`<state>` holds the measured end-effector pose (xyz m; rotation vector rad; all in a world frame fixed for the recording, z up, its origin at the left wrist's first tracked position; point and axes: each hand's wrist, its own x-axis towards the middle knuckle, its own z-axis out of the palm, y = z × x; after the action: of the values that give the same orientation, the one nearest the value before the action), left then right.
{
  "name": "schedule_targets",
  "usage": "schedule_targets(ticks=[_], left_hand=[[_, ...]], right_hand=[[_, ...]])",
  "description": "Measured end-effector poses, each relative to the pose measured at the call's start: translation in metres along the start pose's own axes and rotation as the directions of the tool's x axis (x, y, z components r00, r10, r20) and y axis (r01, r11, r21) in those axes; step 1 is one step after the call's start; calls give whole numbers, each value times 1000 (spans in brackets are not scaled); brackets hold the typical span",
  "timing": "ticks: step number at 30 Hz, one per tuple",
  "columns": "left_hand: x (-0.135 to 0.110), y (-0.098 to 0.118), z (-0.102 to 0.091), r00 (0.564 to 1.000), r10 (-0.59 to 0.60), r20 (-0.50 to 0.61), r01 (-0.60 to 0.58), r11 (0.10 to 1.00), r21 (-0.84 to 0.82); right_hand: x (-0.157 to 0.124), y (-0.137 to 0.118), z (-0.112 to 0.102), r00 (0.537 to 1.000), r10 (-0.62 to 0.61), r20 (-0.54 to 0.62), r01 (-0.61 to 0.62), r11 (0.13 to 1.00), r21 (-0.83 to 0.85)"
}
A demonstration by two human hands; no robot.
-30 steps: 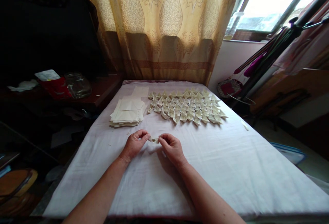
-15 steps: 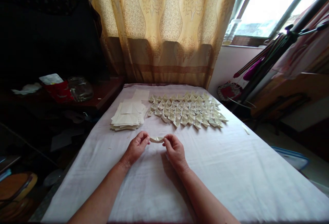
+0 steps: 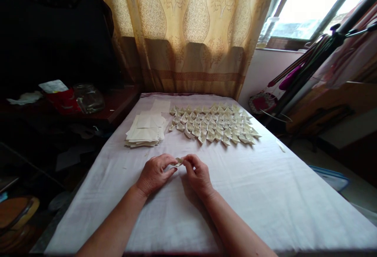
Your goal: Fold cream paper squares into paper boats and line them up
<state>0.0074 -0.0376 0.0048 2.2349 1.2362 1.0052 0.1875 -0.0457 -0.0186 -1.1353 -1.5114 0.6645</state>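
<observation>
My left hand (image 3: 155,173) and my right hand (image 3: 198,173) meet over the white cloth, fingers pinched together on one small folded cream paper piece (image 3: 178,161), mostly hidden between the fingertips. Beyond them lie several rows of finished folded paper pieces (image 3: 213,125). To the left of those sits a stack of flat cream paper sheets (image 3: 145,131).
The table with the white cloth (image 3: 265,194) runs to a yellow patterned curtain (image 3: 188,33). A dark side table at left holds a glass jar (image 3: 88,98) and a red box (image 3: 63,101). A window and a clothes rack (image 3: 312,60) stand at right.
The paper piece was stretched out between the two hands half a second ago; the hands have now drawn together and pinched it small.
</observation>
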Motion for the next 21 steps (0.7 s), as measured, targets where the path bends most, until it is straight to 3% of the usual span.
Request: schedule_targets(ticks=[11,16,21], left_hand=[[1,3,6,993,-103,-53,101,994,-27],[0,6,8,986,-162,-35,161,986,-35],[1,8,10,970,-243,-21,240,965,-102]], right_hand=[[1,-2,-3,999,33,16,-33,999,17],[1,-1,-2,989,114,91,-118,992,47],[3,-1,-3,981,169,94,-179,977,117]])
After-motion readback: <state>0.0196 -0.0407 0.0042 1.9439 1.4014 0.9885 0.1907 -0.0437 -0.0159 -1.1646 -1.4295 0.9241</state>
